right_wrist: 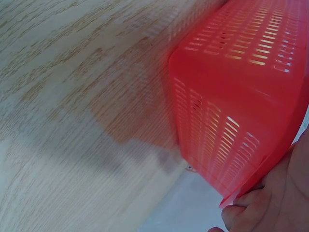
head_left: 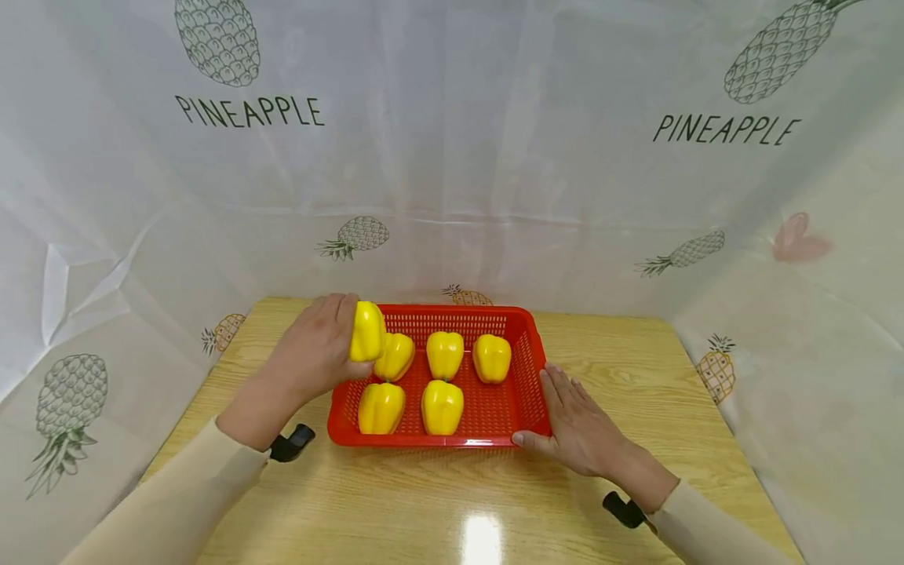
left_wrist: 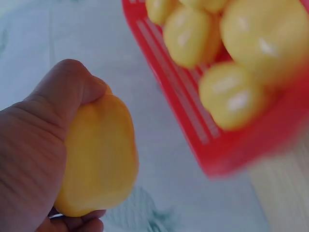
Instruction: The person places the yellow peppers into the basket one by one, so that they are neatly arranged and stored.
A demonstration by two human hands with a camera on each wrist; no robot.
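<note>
A yellow bell pepper (head_left: 367, 332) is held in my left hand (head_left: 314, 345) above the left end of a red plastic basket (head_left: 487, 441). In the left wrist view the thumb lies over the top of this pepper (left_wrist: 102, 154), with fingertips showing beneath it. Several more yellow peppers lie inside the basket, among them a front-middle pepper (head_left: 442, 408) and a back-right pepper (head_left: 492, 359). At the basket's right end, my right hand (head_left: 582, 428) rests with fairly straight fingers along the side rim. Its thumb touches the front right corner, while the right wrist view has fingertips against the outer rim.
The basket stands on a light wooden table (head_left: 607, 353), and its front right inside holds bare mesh floor. A pale pineapple-print sheet (head_left: 494, 180) hangs behind and at both sides. Black straps (head_left: 293, 443) sit at both wrists.
</note>
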